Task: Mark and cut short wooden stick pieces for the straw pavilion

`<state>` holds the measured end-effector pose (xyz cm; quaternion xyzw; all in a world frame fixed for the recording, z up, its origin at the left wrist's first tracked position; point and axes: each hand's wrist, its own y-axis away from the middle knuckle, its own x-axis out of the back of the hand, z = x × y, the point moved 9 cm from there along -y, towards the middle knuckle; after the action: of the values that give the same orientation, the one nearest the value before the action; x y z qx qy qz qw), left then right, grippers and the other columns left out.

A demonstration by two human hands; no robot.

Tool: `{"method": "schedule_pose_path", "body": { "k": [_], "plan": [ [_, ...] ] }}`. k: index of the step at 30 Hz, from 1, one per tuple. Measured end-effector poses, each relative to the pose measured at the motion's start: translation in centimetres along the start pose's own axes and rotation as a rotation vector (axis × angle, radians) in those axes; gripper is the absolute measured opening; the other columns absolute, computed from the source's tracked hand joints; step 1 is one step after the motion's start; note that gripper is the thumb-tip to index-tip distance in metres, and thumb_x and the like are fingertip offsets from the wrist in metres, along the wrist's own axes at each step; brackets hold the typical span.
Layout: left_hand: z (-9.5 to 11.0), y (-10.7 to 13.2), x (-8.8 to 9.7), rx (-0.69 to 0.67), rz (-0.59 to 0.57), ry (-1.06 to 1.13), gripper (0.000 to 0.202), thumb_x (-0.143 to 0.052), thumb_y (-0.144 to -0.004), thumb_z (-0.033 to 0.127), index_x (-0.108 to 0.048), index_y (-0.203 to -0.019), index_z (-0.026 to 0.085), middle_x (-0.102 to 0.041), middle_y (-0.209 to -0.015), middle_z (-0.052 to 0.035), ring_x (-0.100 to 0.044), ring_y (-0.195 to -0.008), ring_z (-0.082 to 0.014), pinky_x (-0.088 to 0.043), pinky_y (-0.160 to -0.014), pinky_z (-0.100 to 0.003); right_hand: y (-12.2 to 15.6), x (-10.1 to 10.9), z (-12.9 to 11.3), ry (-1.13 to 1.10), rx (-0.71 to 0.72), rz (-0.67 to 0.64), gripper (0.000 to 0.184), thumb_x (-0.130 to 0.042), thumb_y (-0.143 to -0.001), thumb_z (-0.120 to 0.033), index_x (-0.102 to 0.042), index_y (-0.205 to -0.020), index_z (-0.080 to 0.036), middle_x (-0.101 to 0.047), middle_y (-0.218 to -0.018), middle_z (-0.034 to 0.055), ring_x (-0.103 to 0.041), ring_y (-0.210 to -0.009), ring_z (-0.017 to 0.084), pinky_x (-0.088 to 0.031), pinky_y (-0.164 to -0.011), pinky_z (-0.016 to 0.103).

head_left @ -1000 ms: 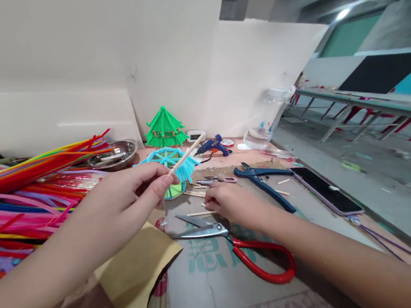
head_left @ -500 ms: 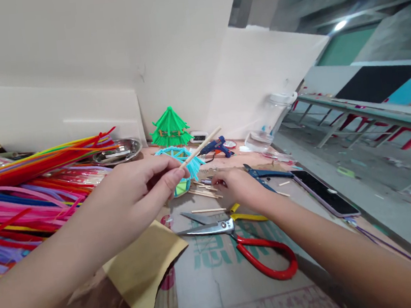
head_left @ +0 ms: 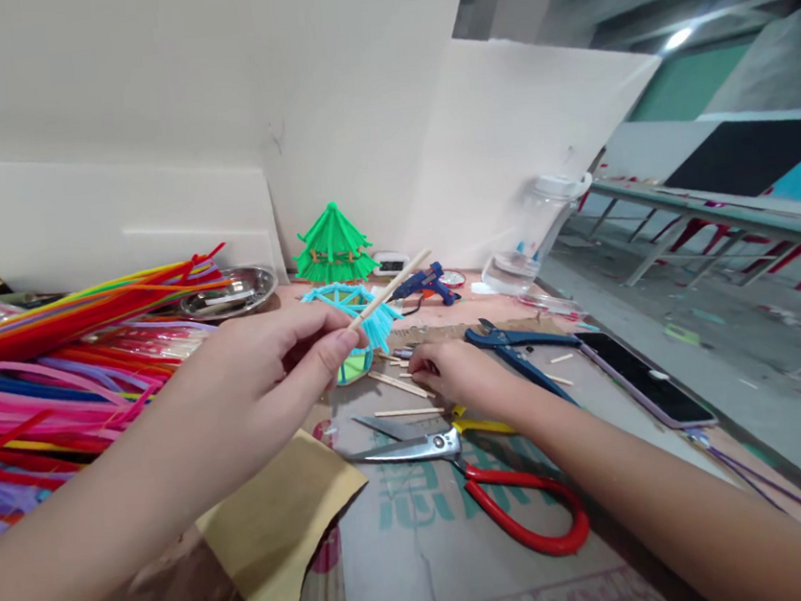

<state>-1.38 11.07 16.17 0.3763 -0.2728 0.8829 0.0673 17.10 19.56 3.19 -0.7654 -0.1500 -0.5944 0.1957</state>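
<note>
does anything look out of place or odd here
Two things: the scissors lie with their blades spread open close to the right hand, where they might nick it, and the phone sits very near the right edge of the worktop, so it could get knocked off.

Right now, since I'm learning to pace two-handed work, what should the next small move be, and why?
Perhaps pinch one of the loose sticks with the right hand: it is lowered beside them, though whether it grips one is unclear, while the left hand holds at least one wooden stick aloft.
</note>
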Motion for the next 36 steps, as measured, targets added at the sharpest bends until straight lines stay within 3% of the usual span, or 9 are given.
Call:
{"method": "schedule_pose_path", "body": {
  "k": [3,8,11,17,21,25,31,33,36],
  "plan": [
    [-0.2,0.0,-0.9,0.0,-0.088,-0.038,0.033,-0.046,-0.092,0.044,-0.067,-0.085,0.02,-0.058,-0.064,0.0012,-0.05,-0.056,-0.0144,-0.032,-0.051,-0.023,0.1,0.5,0.0,0.029,-0.014,0.06,0.011,-0.056,-0.09,-0.015,-0.067,-0.089,-0.017,-0.071,-0.084,0.0061,-0.061,-0.073,0.018,-0.034,-0.062,0.025],
    [-0.6,0.0,-0.5,-0.018,-0.06,0.002,0.03,-0.045,-0.094,0.041,-0.065,-0.09,0.02,-0.064,-0.078,-0.0007,-0.057,-0.068,-0.0158,-0.038,-0.058,-0.024,0.5,1.5,0.1,0.021,-0.028,0.123,0.009,-0.054,-0.091,-0.015,-0.062,-0.094,-0.017,-0.068,-0.084,0.0056,-0.058,-0.073,0.018,-0.032,-0.062,0.025],
    [-1.4,-0.2,-0.6,0.002,-0.07,0.088,0.027,-0.047,-0.094,0.04,-0.065,-0.093,0.02,-0.063,-0.079,-0.0002,-0.057,-0.069,-0.0144,-0.04,-0.059,-0.023,1.6,2.2,0.2,-0.019,-0.023,0.132,0.006,-0.055,-0.092,-0.019,-0.061,-0.092,-0.019,-0.067,-0.083,0.0022,-0.057,-0.07,0.016,-0.033,-0.061,0.024],
    [-2.8,-0.7,-2.8,0.154,-0.194,0.419,0.037,-0.054,-0.088,0.05,-0.068,-0.087,0.016,-0.062,-0.07,-0.0015,-0.052,-0.058,-0.0122,-0.04,-0.053,-0.023,5.1,2.8,-0.3,-0.203,0.009,0.088,0.014,-0.051,-0.095,-0.026,-0.061,-0.086,-0.021,-0.064,-0.074,-0.0017,-0.055,-0.065,0.014,-0.036,-0.059,0.023],
    [-2.1,-0.5,-4.1,0.172,-0.263,0.589,0.033,-0.06,-0.085,0.046,-0.068,-0.094,0.016,-0.067,-0.077,-0.0028,-0.052,-0.058,-0.0106,-0.042,-0.054,-0.022,6.7,3.0,-0.6,-0.277,-0.02,0.085,0.019,-0.051,-0.095,-0.028,-0.063,-0.083,-0.02,-0.063,-0.075,-0.0006,-0.054,-0.066,0.015,-0.037,-0.06,0.025],
    [-1.4,0.5,-5.3,0.205,-0.345,0.616,0.029,-0.06,-0.087,0.043,-0.067,-0.099,0.018,-0.069,-0.085,-0.0025,-0.054,-0.06,-0.0097,-0.042,-0.053,-0.021,7.5,4.3,-1.8,-0.367,-0.025,0.106,0.025,-0.05,-0.096,-0.034,-0.064,-0.082,-0.019,-0.063,-0.073,-0.0004,-0.054,-0.066,0.015,-0.037,-0.059,0.025],
    [0.5,1.2,-4.2,0.152,-0.293,0.605,0.03,-0.061,-0.087,0.044,-0.068,-0.092,0.015,-0.07,-0.081,-0.0035,-0.055,-0.06,-0.009,-0.043,-0.054,-0.02,8.1,6.0,-3.5,-0.367,0.037,0.131,0.021,-0.051,-0.096,-0.033,-0.067,-0.096,-0.02,-0.067,-0.082,0.0005,-0.056,-0.07,0.015,-0.04,-0.062,0.025],
    [1.4,1.5,-3.9,0.149,-0.289,0.698,0.03,-0.064,-0.086,0.043,-0.069,-0.091,0.014,-0.072,-0.083,-0.0057,-0.057,-0.06,-0.009,-0.046,-0.057,-0.021,8.6,5.9,-3.7,-0.301,0.056,0.135,0.019,-0.052,-0.095,-0.03,-0.067,-0.099,-0.021,-0.068,-0.085,0.0015,-0.057,-0.071,0.016,-0.041,-0.064,0.025],
    [2.2,2.0,-4.4,0.249,-0.336,0.918,0.028,-0.07,-0.082,0.039,-0.071,-0.092,0.013,-0.075,-0.09,-0.01,-0.064,-0.064,-0.0121,-0.052,-0.063,-0.024,9.4,5.7,-3.6,-0.214,0.075,0.176,0.019,-0.051,-0.096,-0.028,-0.067,-0.101,-0.021,-0.069,-0.091,0.0038,-0.06,-0.078,0.018,-0.043,-0.068,0.027]
  ]
}}
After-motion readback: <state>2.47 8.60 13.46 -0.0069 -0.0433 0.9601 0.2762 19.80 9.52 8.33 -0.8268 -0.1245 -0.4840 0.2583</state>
